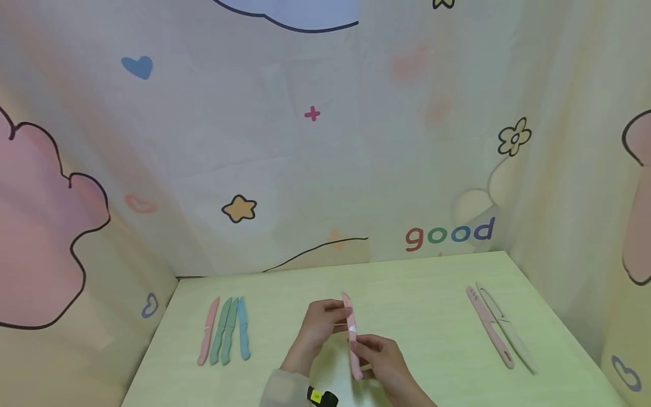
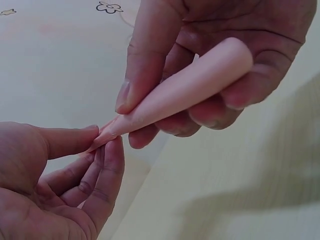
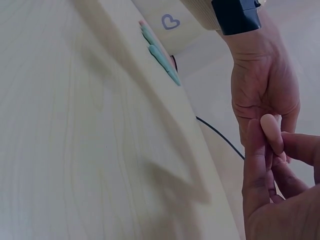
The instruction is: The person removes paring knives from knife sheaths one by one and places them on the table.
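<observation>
A slim pink knife [image 1: 352,328] is held up over the front middle of the table, slanting between both hands. My left hand [image 1: 317,323] pinches its narrow far end between thumb and fingertips. Lower down, my right hand [image 1: 382,359] grips the rounded handle, thumb on one side and fingers on the other. In the left wrist view the smooth handle [image 2: 187,90] widens toward its blunt end, while the thin part lies partly hidden by the left fingers [image 2: 112,170]. The right wrist view shows the handle's end [image 3: 271,131] between right thumb and fingers.
On the table's left lie a pink knife [image 1: 208,330], two green knives [image 1: 230,332] and a blue knife [image 1: 244,329], side by side. At the right are a pink knife with holes [image 1: 490,329] and a pale slotted peeler [image 1: 508,330]. A printed curtain [image 1: 325,169] stands behind.
</observation>
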`<state>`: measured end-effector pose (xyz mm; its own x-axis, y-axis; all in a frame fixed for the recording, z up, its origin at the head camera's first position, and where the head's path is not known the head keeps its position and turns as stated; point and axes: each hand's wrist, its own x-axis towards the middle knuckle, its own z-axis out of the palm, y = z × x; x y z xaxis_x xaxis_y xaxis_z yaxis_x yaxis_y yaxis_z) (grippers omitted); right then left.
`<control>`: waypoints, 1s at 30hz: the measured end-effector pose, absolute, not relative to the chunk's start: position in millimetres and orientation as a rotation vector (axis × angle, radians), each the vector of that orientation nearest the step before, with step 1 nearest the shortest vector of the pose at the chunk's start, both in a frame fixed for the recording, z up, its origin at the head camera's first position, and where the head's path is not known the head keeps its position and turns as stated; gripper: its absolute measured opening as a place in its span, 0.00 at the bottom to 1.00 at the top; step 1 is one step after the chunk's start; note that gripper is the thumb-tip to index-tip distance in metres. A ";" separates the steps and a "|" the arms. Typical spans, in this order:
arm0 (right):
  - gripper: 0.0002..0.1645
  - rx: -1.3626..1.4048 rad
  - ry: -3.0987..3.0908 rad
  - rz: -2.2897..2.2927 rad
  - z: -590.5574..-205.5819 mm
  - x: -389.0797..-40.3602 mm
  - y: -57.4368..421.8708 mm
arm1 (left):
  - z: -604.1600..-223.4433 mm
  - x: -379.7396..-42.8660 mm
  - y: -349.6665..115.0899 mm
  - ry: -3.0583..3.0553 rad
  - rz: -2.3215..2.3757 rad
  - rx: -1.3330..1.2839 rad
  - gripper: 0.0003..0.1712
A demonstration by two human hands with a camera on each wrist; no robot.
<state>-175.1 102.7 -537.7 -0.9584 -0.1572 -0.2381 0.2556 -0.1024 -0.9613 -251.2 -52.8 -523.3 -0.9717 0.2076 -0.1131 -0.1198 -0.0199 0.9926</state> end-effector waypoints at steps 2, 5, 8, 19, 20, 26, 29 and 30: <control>0.25 0.113 1.895 -2.147 -539.0 -174.8 104.6 | -521.9 -251.5 -50.5 2.010 2.089 0.097 0.16; 0.26 0.128 1.902 -2.150 -539.0 -174.0 107.1 | -521.7 -252.9 -47.1 2.000 2.070 0.096 0.15; 0.26 0.140 1.906 -2.149 -539.2 -173.6 109.9 | -521.9 -254.1 -43.8 1.997 2.054 0.099 0.15; 0.26 0.159 1.894 -2.147 -543.6 -172.6 115.0 | -528.1 -256.9 -38.1 2.046 1.977 0.079 0.14; 0.26 0.158 1.894 -2.147 -544.0 -172.7 115.0 | -528.5 -257.2 -37.9 2.051 1.975 0.075 0.14; 0.26 0.136 1.894 -2.149 -545.5 -173.2 115.8 | -528.6 -259.3 -37.5 2.049 1.996 0.069 0.13; 0.26 0.140 1.892 -2.144 -545.3 -173.4 116.1 | -528.9 -260.0 -37.4 2.050 2.002 0.059 0.13; 0.26 0.142 1.893 -2.142 -545.3 -173.6 116.1 | -529.2 -260.2 -37.4 2.050 2.003 0.053 0.13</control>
<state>-173.6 116.1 -545.3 -0.9564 -0.1419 -0.2555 0.2710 -0.1034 -0.9570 -260.2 -37.4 -529.2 -0.9618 0.2157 -0.1688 -0.1638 0.0408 0.9856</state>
